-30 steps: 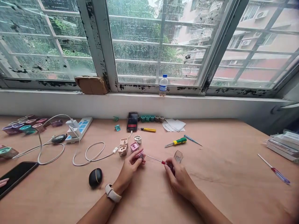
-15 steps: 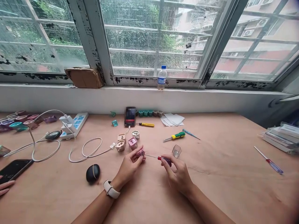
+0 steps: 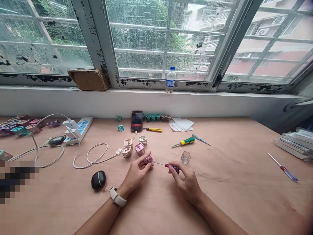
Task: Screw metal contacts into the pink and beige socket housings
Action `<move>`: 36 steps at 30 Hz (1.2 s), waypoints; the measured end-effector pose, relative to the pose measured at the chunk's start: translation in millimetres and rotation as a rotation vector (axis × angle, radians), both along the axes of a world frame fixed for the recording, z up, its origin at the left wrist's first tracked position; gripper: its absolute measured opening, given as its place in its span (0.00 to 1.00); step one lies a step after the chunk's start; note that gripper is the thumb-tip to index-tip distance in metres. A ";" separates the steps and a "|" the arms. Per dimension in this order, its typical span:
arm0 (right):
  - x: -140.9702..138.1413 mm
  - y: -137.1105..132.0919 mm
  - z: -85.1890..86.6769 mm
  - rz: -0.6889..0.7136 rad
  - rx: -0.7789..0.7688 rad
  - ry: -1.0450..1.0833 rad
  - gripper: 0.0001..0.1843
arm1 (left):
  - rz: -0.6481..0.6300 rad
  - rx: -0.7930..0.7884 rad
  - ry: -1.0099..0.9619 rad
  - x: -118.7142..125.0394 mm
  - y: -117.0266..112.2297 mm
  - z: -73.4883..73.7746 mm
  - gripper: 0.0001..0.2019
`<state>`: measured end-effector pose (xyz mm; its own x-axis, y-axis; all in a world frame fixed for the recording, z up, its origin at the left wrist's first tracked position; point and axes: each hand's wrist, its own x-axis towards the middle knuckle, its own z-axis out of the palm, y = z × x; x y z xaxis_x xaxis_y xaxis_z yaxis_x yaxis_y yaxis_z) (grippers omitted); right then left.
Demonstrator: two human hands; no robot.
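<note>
From afar I view the left hand (image 3: 137, 172) pinching a pink pencil-sharpener piece (image 3: 148, 159), the right hand (image 3: 187, 179) clasping a screwdriver (image 3: 167, 165) pointed at it.

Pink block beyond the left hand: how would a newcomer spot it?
On the tan table, find the left hand, with a pale band on its wrist. Just beyond it stands a cluster of four small blocks. The pink block, nearest the hand, is the only pink one there; the others are pale.
</note>
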<state>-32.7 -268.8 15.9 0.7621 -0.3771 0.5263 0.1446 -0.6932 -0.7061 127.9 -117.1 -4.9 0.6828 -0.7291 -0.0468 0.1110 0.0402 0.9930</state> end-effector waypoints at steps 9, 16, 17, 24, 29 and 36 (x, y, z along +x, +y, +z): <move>0.6 -0.6 -0.9 -0.015 0.027 -0.011 0.08 | -0.028 0.004 -0.029 -0.7 0.4 -1.7 0.35; 0.7 -0.4 -2.0 -0.016 0.030 -0.020 0.07 | -0.033 0.012 -0.022 -0.1 0.4 -1.7 0.35; 0.7 -0.2 -2.0 -0.017 0.030 -0.021 0.07 | -0.031 0.014 -0.022 -0.1 0.4 -2.0 0.35; 0.9 1.1 -0.5 -0.019 0.029 -0.028 0.07 | -0.031 0.010 -0.024 0.1 0.2 -3.3 0.36; 1.5 0.7 -1.7 -0.015 0.039 -0.027 0.07 | -0.036 0.014 -0.025 -0.1 0.7 -2.1 0.35; 0.6 1.3 -1.4 -0.017 -0.003 -0.036 0.07 | -0.069 0.029 -0.085 -0.8 1.6 -1.5 0.33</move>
<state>-32.1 -267.6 14.5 0.7365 -0.3881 0.5540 0.1579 -0.6977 -0.6988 127.1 -115.5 -6.3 0.6331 -0.7740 -0.0121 0.0274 0.0068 0.9996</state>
